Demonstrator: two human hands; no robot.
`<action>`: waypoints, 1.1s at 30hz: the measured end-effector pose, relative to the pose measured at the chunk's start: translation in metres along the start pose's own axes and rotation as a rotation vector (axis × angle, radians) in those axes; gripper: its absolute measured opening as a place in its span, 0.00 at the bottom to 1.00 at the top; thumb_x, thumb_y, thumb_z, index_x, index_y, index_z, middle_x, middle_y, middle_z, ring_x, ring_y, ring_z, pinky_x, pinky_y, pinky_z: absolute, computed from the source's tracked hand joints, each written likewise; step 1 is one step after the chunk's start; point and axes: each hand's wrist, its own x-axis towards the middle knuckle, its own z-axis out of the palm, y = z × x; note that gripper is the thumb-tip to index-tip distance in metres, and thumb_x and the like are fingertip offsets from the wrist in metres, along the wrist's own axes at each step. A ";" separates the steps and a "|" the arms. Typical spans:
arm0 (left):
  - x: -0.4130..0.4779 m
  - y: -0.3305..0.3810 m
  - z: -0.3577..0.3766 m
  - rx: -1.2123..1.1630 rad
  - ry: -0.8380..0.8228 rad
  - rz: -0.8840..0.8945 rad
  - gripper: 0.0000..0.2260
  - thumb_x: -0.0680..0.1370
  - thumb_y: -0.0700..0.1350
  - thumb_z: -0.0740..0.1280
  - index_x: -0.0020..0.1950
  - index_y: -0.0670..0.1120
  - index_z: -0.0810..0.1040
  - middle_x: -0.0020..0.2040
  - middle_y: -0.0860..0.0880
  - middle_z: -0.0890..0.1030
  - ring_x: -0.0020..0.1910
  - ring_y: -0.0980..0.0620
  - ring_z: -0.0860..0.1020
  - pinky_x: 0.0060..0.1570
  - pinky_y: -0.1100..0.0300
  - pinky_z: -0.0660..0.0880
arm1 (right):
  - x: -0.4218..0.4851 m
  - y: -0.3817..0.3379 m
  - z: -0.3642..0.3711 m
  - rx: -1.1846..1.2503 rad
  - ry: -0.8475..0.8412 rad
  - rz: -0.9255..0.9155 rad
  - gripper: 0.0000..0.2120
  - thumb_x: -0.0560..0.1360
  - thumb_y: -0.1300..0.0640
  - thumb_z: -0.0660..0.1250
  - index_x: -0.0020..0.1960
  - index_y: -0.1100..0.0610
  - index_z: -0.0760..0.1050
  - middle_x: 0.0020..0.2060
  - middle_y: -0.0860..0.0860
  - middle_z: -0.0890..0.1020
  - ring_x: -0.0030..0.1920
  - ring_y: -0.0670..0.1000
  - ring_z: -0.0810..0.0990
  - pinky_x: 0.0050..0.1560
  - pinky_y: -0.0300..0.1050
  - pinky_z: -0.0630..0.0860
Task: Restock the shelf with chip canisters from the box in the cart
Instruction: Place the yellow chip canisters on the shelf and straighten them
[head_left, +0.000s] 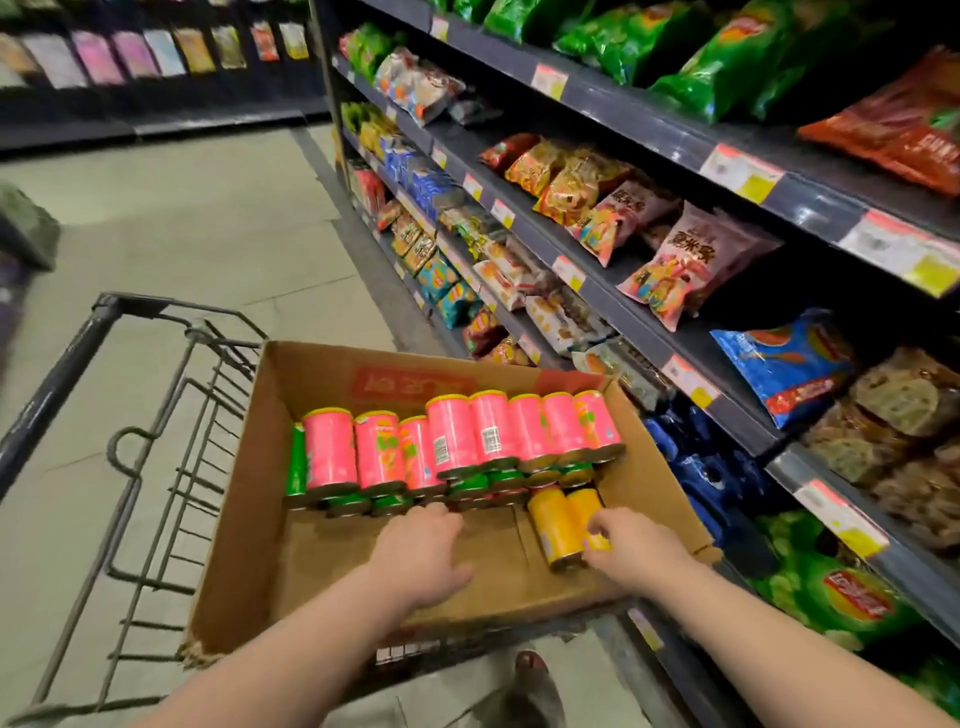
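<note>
- Reaching into the cardboard box (244, 493) with both hands; it sits in the wire cart (67, 374), just beside the snack shelf (810, 202).
- Right hand (634, 545) grips a yellow canister (584, 506) lying near the box's right wall, thumb and fingers curled on it.
- Second yellow canister (550, 525) lies touching it.
- Left hand (421, 551) palm down, fingertips at the ends of the green canisters (470, 483); whether it holds one, cannot tell.
- Pink canisters (488, 426) lie stacked on the green ones.
</note>
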 end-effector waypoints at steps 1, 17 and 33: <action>0.010 0.002 0.000 0.016 -0.027 -0.011 0.20 0.76 0.57 0.63 0.64 0.48 0.72 0.61 0.48 0.74 0.60 0.48 0.73 0.59 0.53 0.72 | 0.012 0.007 -0.003 0.008 -0.007 0.002 0.20 0.76 0.46 0.62 0.66 0.49 0.70 0.63 0.49 0.75 0.61 0.52 0.75 0.58 0.47 0.74; 0.147 0.053 0.058 -0.033 -0.389 -0.121 0.23 0.76 0.56 0.63 0.67 0.47 0.71 0.63 0.45 0.72 0.63 0.43 0.71 0.60 0.52 0.69 | 0.160 0.084 0.041 0.036 -0.322 0.034 0.21 0.77 0.47 0.62 0.67 0.53 0.69 0.64 0.54 0.71 0.63 0.57 0.74 0.58 0.48 0.73; 0.210 0.059 0.127 -0.414 -0.510 -0.372 0.22 0.76 0.52 0.66 0.66 0.42 0.71 0.63 0.40 0.74 0.64 0.44 0.72 0.58 0.59 0.67 | 0.214 0.085 0.095 0.277 -0.300 0.253 0.29 0.74 0.53 0.66 0.70 0.60 0.60 0.65 0.58 0.68 0.63 0.60 0.73 0.58 0.51 0.73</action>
